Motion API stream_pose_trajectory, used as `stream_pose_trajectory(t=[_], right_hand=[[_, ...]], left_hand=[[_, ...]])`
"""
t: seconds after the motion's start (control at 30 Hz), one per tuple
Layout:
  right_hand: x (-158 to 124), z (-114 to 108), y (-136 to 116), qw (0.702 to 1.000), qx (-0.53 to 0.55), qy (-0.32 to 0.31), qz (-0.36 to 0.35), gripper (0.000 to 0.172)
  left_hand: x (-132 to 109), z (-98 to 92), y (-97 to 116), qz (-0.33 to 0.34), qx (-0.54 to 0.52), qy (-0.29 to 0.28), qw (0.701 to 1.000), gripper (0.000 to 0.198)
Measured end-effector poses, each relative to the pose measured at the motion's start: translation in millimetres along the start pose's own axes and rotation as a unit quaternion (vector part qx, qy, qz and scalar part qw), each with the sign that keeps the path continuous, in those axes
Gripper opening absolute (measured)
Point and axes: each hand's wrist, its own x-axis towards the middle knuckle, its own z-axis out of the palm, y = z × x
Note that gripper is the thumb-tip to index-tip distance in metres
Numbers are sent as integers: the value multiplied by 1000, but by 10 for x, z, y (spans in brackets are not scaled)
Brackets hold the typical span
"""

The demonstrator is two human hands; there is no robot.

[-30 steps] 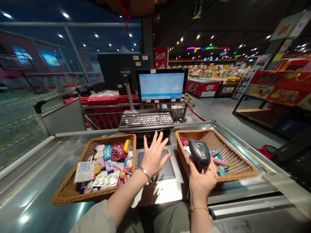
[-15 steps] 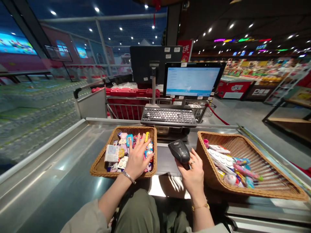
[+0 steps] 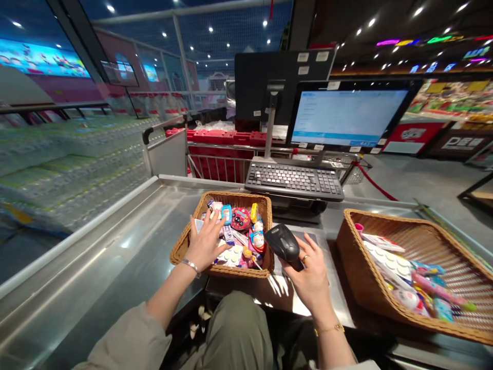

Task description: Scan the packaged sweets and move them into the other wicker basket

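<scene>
Over the left part of a wicker basket full of small colourful packets and sweets, my left hand is spread with its fingers apart. It covers part of a white packet there. A round red item with a dark face and a yellow packet lie uncovered in the basket. My right hand is wrapped round the handle of a black barcode scanner. The scanner's head points left, beside the right rim of that basket.
A second wicker basket with toys and packets stands at the right. Behind the metal counter are a keyboard and a lit monitor. A metal cart stands beyond.
My left hand has shifted to the left side of the basket, uncovering the round red item. The scanner has come closer to that basket. The whole view has turned a little to the left.
</scene>
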Motion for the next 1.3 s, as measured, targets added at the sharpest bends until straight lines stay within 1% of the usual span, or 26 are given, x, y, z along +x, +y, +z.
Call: stream_pose_trajectory(t=[0.13, 0.23, 0.33, 0.43, 0.63, 0.77, 0.93, 1.03, 1.17, 1.3], right_hand=[[5, 45, -41, 1000, 4, -20, -10, 23], [10, 76, -64, 999, 0, -22, -25, 21], [14, 112, -83, 999, -5, -17, -48, 21], [14, 153, -110, 998, -11, -18, -62, 21], [15, 216, -150, 997, -17, -18, -79, 23], [20, 235, -145, 996, -19, -18, -85, 24], [22, 247, -138, 995, -22, -26, -90, 27], [23, 256, -144, 995, -21, -26, -89, 27], [24, 269, -149, 996, -18, -24, -87, 28], [22, 277, -146, 996, -18, -22, -82, 25]], left_hand=[[-32, -6, -199, -3, 21, -22, 1000, 74], [-67, 4, -316, -2, 28, -36, 999, 78], [-80, 35, -389, 3, 31, -52, 998, 79], [-32, 67, -440, 4, 43, -63, 997, 78], [161, 113, -551, 16, 66, -78, 995, 68], [226, 166, -606, 32, 72, -84, 993, 60], [319, 174, -678, 28, 72, -128, 989, 58], [402, 172, -738, 29, 75, -149, 986, 52], [504, 213, -819, 50, 74, -146, 985, 42], [589, 267, -881, 72, 68, -146, 984, 31]])
